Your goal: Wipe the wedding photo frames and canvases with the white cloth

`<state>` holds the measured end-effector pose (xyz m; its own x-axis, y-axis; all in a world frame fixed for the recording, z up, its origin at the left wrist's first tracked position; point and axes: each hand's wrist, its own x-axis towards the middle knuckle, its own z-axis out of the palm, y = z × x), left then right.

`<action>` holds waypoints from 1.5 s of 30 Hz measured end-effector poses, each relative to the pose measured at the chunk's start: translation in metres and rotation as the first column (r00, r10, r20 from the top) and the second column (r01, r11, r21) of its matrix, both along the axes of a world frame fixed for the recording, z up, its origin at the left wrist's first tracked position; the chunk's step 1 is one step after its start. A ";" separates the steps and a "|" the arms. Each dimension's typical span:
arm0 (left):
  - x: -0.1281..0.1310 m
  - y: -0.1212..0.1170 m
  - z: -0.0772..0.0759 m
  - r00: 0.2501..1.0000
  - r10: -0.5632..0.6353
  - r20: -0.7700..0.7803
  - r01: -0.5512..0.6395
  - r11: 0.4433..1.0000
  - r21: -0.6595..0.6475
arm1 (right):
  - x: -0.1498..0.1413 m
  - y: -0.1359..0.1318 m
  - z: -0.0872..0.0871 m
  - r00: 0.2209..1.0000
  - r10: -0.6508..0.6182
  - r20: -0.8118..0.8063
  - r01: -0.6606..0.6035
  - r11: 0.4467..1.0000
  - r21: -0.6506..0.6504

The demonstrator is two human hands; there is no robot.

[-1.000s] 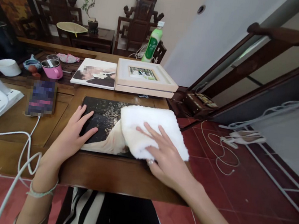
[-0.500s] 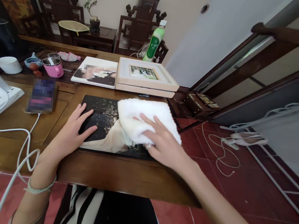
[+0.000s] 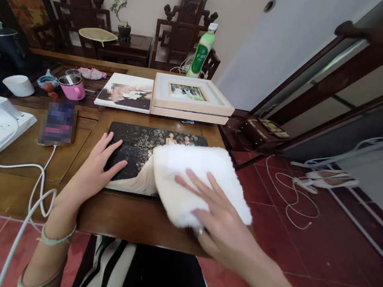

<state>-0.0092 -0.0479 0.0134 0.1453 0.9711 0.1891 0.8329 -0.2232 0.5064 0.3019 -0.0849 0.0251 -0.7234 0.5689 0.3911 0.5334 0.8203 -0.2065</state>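
A dark photo panel (image 3: 130, 154), with two people in pale clothes partly visible in its picture, lies flat near the front edge of the wooden table. My left hand (image 3: 96, 166) rests on its left edge, fingers spread and pressing lightly. Under my right hand (image 3: 213, 216) is a fluffy white towel (image 3: 205, 168), folded over. My right hand holds it with fingers stretched across its top, the thumb side at its near edge. The towel covers the panel's lower right part and hangs past the panel's near and right sides.
Behind the panel lie a white canvas print (image 3: 127, 100) and stacked wooden picture frames (image 3: 195, 109). A green bottle (image 3: 201, 54) stands behind them. To the left are a pink mug (image 3: 72, 87), a white cup (image 3: 19, 86), a phone (image 3: 58, 122) and a power strip (image 3: 3, 127) with cables.
My right hand has drawn the towel toward me and to the right, uncovering the two people at the panel's top. My left hand stays on the panel's left edge.
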 end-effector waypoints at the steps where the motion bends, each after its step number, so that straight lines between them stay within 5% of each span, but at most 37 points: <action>1: 0.000 0.000 0.000 1.000 -0.002 0.000 0.002 1.000 -0.001 | 0.000 -0.011 0.002 0.999 0.032 -0.001 -0.032 0.999 0.002; 6: 0.001 0.000 0.000 1.000 -0.002 0.005 0.002 1.000 -0.005 | 0.000 -0.015 0.007 0.995 0.092 0.025 -0.092 0.996 -0.020; 14: 0.002 0.000 0.000 1.000 0.000 0.012 0.000 1.000 -0.012 | -0.015 0.089 0.002 0.997 -0.054 0.063 0.058 0.996 -0.067; 18: 0.001 0.000 -0.001 1.000 0.000 0.011 0.000 1.000 -0.005 | -0.031 0.117 0.000 0.982 -0.170 0.082 0.175 0.983 -0.049; 22: -0.001 0.001 -0.002 1.000 -0.008 -0.003 0.008 1.000 0.001 | -0.037 0.099 0.001 0.983 -0.165 0.083 0.170 0.984 -0.056; 30: 0.003 0.001 0.003 1.000 -0.001 -0.002 0.001 1.000 -0.004 | -0.036 -0.006 0.012 0.998 0.035 0.043 -0.032 0.998 -0.058; 33: 0.003 0.001 0.005 1.000 -0.008 -0.002 0.008 1.000 -0.003 | -0.039 -0.012 0.015 0.999 0.041 0.017 -0.040 0.997 -0.070; 45: 0.003 0.001 -0.007 1.000 0.000 0.013 0.001 1.000 -0.003 | -0.067 0.117 0.005 0.974 -0.166 0.155 0.189 0.970 -0.149</action>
<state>-0.0063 -0.0469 0.0065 0.1434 0.9716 0.1882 0.8263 -0.2222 0.5175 0.2352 0.0322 0.0305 -0.6459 0.7407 0.1851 0.7007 0.6713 -0.2415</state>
